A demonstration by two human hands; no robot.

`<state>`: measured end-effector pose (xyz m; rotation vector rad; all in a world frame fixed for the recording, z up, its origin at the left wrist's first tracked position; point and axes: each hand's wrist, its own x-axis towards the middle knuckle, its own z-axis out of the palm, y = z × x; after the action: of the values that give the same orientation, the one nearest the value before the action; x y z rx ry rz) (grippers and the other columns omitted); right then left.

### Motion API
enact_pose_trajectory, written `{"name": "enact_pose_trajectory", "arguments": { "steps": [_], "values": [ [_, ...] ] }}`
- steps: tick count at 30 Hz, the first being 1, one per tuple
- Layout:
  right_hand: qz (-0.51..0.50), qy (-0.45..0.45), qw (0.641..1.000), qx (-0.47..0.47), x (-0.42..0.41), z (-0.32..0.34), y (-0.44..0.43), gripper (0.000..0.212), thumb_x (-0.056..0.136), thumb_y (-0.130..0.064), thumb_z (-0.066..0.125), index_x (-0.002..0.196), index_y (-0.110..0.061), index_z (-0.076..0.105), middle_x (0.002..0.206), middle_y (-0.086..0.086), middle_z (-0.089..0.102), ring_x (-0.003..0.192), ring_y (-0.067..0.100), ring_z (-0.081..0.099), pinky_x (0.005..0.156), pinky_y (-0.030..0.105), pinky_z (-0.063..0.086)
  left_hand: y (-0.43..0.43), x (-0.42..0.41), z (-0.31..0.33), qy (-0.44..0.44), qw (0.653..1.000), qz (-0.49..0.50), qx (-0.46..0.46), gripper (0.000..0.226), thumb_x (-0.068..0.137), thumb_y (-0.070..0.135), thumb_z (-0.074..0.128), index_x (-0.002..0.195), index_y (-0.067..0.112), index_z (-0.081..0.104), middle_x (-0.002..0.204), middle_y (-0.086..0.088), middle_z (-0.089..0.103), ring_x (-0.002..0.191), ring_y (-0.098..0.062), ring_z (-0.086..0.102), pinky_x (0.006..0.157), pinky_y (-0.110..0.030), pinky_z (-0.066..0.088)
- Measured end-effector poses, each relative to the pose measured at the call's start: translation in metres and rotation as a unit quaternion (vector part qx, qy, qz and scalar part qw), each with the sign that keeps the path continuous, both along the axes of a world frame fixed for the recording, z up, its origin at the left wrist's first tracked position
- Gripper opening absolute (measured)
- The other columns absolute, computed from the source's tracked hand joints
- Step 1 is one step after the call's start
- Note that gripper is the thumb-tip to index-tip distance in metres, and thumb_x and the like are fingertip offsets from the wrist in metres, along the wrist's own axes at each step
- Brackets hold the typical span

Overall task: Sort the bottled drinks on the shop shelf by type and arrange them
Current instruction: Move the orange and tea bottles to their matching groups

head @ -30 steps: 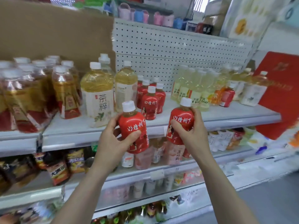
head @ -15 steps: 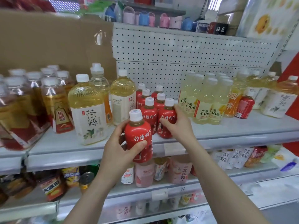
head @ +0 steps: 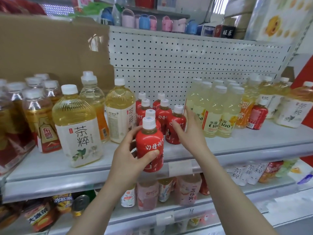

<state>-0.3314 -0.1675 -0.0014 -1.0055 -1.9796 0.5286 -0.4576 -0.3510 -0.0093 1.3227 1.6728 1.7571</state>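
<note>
My left hand (head: 127, 158) grips a small red bottle (head: 149, 141) with a white cap, held upright just in front of the shelf edge (head: 254, 150). My right hand (head: 192, 134) is at another red bottle (head: 179, 118) that stands on the shelf at the right of a cluster of matching red bottles (head: 162, 112). Its fingers are straightened, the thumb across the bottle's front and the fingers beside it. One more red bottle (head: 258, 117) stands apart, far right among yellow drinks.
Large yellow tea bottles (head: 79, 131) and amber bottles (head: 39, 116) fill the shelf's left. Pale C100 bottles (head: 218, 114) stand just right of my right hand. A cardboard sheet (head: 50, 48) leans behind. Lower shelves hold more drinks (head: 147, 195).
My right hand set its red bottle down beside the red cluster and loosened its fingers. My left hand carried its red bottle up and closer to the shelf.
</note>
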Motion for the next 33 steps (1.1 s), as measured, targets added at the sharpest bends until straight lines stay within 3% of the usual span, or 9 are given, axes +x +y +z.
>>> {"name": "enact_pose_trajectory", "arguments": {
  "steps": [3,7,9,12,15,21,24,30,33],
  "values": [
    [0.080,0.089,0.993,0.012,0.013,0.022,-0.039,0.049,0.091,-0.060,0.053,0.132,-0.033,0.055,0.127,-0.009,0.061,0.118,0.010,0.058,0.101,0.040,0.050,0.012,0.010,0.003,0.016,1.000,0.014,0.007,0.070,0.071,0.019,0.086,0.114,0.057,0.046,0.115,0.030,0.055,0.098,0.017,0.058,0.079,-0.011,0.052],
    [0.209,0.030,0.977,-0.013,0.022,0.037,-0.069,0.044,0.082,-0.055,0.065,0.123,-0.039,0.059,0.114,-0.021,0.063,0.108,0.000,0.060,0.092,0.028,0.052,0.032,0.024,0.008,0.053,0.997,0.049,0.021,0.070,0.065,0.042,0.085,0.125,0.050,0.050,0.125,0.019,0.058,0.110,0.002,0.060,0.093,-0.026,0.053],
    [0.200,0.030,0.979,-0.004,0.027,0.037,-0.061,0.048,0.081,-0.047,0.070,0.124,-0.031,0.058,0.116,-0.020,0.064,0.107,0.000,0.061,0.092,0.031,0.053,0.041,0.028,0.009,0.081,0.995,0.056,0.013,0.075,0.065,0.046,0.083,0.133,0.044,0.050,0.127,0.018,0.057,0.114,-0.003,0.058,0.097,-0.029,0.051],
    [0.179,0.043,0.983,-0.028,0.035,0.033,-0.046,0.052,0.078,-0.049,0.068,0.124,-0.029,0.057,0.114,-0.019,0.065,0.104,0.001,0.063,0.089,0.039,0.056,0.050,0.031,0.012,0.164,0.985,0.062,-0.012,0.079,0.070,0.039,0.085,0.140,0.036,0.048,0.125,0.021,0.054,0.112,0.001,0.052,0.098,-0.018,0.043],
    [0.130,0.035,0.991,-0.003,0.034,0.023,-0.034,0.056,0.076,-0.056,0.064,0.122,-0.026,0.057,0.113,-0.011,0.067,0.102,0.009,0.064,0.084,0.043,0.056,0.058,0.024,0.009,0.250,0.961,0.120,-0.006,0.077,0.073,0.043,0.083,0.141,0.029,0.049,0.139,0.010,0.050,0.128,-0.009,0.043,0.110,-0.030,0.034],
    [0.071,-0.033,0.996,0.034,0.025,0.011,-0.012,0.048,0.088,-0.042,0.071,0.128,-0.020,0.055,0.118,-0.004,0.063,0.105,0.013,0.059,0.078,0.025,0.039,0.063,-0.007,-0.002,0.345,0.918,0.193,-0.027,0.065,0.081,0.022,0.078,0.140,0.027,0.049,0.151,0.002,0.035,0.139,-0.020,0.031,0.115,-0.034,0.029],
    [0.069,-0.053,0.994,0.064,0.014,0.005,-0.007,0.051,0.089,-0.038,0.070,0.132,-0.016,0.054,0.122,0.000,0.060,0.107,0.013,0.055,0.079,0.021,0.033,0.064,-0.012,-0.005,0.331,0.926,0.176,-0.038,0.061,0.083,0.017,0.075,0.137,0.031,0.051,0.149,0.002,0.037,0.136,-0.018,0.037,0.112,-0.034,0.035],
    [0.052,-0.062,0.994,0.074,0.007,-0.003,0.001,0.054,0.094,-0.043,0.063,0.139,-0.015,0.049,0.130,0.004,0.053,0.118,0.020,0.052,0.095,0.029,0.041,0.061,-0.016,-0.010,0.346,0.924,0.158,-0.033,0.056,0.087,0.018,0.072,0.138,0.030,0.052,0.147,0.001,0.041,0.133,-0.017,0.039,0.105,-0.031,0.036],
    [0.062,-0.075,0.992,0.077,0.024,-0.010,0.003,0.055,0.098,-0.048,0.055,0.143,-0.018,0.047,0.140,0.002,0.049,0.128,0.016,0.046,0.105,0.028,0.037,0.061,-0.012,-0.010,0.345,0.921,0.178,-0.026,0.056,0.085,0.016,0.073,0.136,0.027,0.054,0.145,-0.004,0.043,0.131,-0.024,0.043,0.105,-0.040,0.041]
  ]
}}
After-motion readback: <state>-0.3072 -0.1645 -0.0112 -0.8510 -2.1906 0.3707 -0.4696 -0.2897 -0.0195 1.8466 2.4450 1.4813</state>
